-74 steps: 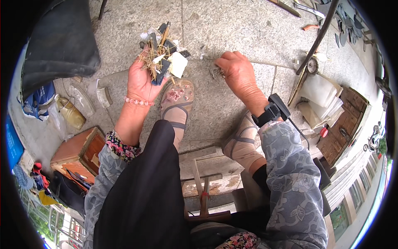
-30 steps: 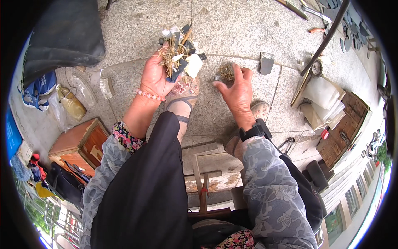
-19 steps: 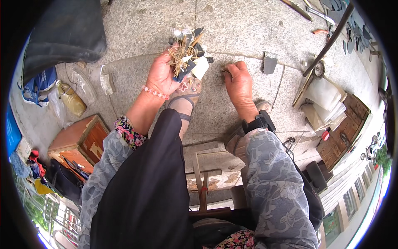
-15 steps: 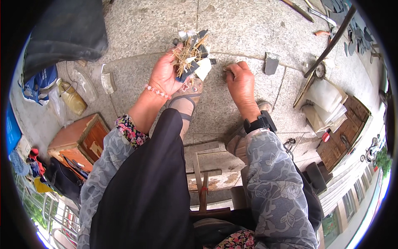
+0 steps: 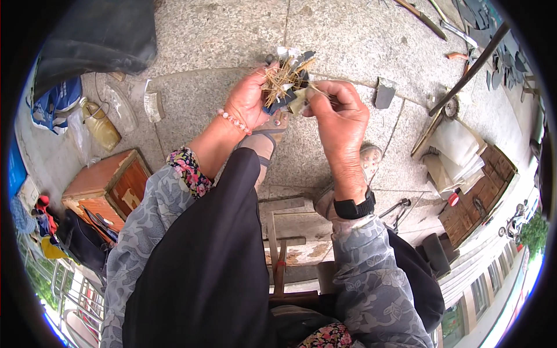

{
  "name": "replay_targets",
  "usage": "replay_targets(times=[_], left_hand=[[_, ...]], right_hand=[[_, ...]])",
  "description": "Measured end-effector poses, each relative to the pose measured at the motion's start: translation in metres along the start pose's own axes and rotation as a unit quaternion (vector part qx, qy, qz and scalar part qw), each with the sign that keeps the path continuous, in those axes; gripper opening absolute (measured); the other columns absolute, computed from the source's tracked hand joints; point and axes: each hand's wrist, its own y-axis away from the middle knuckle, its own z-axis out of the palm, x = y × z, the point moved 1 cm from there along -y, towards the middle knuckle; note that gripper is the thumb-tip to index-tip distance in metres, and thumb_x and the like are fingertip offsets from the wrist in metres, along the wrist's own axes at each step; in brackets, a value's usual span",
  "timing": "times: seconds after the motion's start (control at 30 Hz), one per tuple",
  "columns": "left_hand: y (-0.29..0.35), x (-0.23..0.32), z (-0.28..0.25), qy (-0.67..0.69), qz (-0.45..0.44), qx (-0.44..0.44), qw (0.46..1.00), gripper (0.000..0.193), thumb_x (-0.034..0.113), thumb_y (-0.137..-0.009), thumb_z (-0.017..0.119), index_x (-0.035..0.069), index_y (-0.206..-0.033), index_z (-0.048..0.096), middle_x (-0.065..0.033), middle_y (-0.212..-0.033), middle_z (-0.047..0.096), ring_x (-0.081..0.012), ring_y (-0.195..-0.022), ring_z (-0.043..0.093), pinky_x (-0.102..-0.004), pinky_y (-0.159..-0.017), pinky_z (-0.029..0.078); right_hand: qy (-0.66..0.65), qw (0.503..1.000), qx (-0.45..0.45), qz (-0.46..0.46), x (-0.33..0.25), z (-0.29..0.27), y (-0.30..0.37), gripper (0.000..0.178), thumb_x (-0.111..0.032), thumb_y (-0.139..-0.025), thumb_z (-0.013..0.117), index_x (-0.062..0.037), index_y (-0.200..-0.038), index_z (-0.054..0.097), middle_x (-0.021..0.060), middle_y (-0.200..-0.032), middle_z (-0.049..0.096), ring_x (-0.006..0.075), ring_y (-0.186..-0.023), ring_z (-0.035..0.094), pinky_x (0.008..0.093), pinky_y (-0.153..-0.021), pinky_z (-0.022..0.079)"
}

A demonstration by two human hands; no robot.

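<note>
In front of me, my left hand is cupped, palm up, under a loose bundle of dry straw. Mixed into the straw are dark scraps, white bits and a pale yellowish piece. My right hand is at the bundle's right side, thumb and fingers pinched together beside the pale piece. Thin stalks show at those fingertips, but exactly what they grip is partly hidden. Below the bundle is my sandalled left foot on the stone paving.
A flat dark grey piece lies on the paving to the right. At left are a yellowish plastic jug, a curved pale piece and a wooden box. Long-handled tools, a dark pole and pale sheets lie at right.
My right hand has moved left and slightly up, from above the paving to the edge of the bundle. My left hand and the bundle have shifted slightly right in view.
</note>
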Motion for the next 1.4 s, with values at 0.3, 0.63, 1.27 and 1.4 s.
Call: replay_targets(times=[0.3, 0.63, 1.27, 1.4], left_hand=[[0.005, 0.003, -0.013, 0.037, -0.041, -0.081, 0.995, 0.028, 0.027, -0.094, 0.047, 0.005, -0.109, 0.056, -0.0096, -0.099, 0.063, -0.019, -0.091, 0.062, -0.0321, -0.076, 0.053], [0.006, 0.014, -0.02, 0.053, 0.023, -0.027, 0.998, 0.032, 0.024, -0.093, 0.047, 0.003, -0.115, 0.055, -0.012, -0.11, 0.061, -0.025, -0.101, 0.059, -0.0412, -0.09, 0.047], [0.008, 0.014, -0.007, 0.059, 0.045, -0.021, 0.997, 0.033, 0.025, -0.092, 0.048, 0.0, -0.113, 0.055, -0.0127, -0.107, 0.062, -0.0257, -0.099, 0.06, -0.0416, -0.089, 0.048], [0.004, 0.017, -0.012, 0.073, 0.027, -0.064, 0.995, 0.032, 0.026, -0.091, 0.048, 0.002, -0.112, 0.055, -0.0122, -0.109, 0.061, -0.0266, -0.1, 0.059, -0.0434, -0.088, 0.047]], right_hand=[[0.298, 0.913, -0.039, -0.277, -0.019, 0.013, 0.016, 0.019, 0.0, -0.078, 0.06, 0.0011, -0.097, 0.06, 0.0153, -0.088, 0.06, 0.0258, -0.075, 0.061, 0.033, -0.069, 0.049], [0.423, 0.902, 0.091, -0.004, 0.085, -0.069, 0.008, 0.045, -0.003, -0.063, 0.075, 0.0009, -0.103, 0.053, 0.0124, -0.094, 0.052, 0.0182, -0.069, 0.057, 0.031, -0.064, 0.048], [0.427, 0.901, 0.063, 0.035, 0.066, -0.056, -0.036, 0.008, -0.009, -0.072, 0.06, -0.0021, -0.076, 0.062, 0.0142, -0.075, 0.064, 0.0267, -0.068, 0.062, 0.038, -0.066, 0.05], [0.171, 0.968, 0.145, 0.114, 0.055, -0.088, -0.03, 0.009, -0.004, -0.075, 0.062, 0.0008, -0.078, 0.056, 0.0082, -0.067, 0.06, 0.0153, -0.057, 0.058, 0.0296, -0.052, 0.049]])
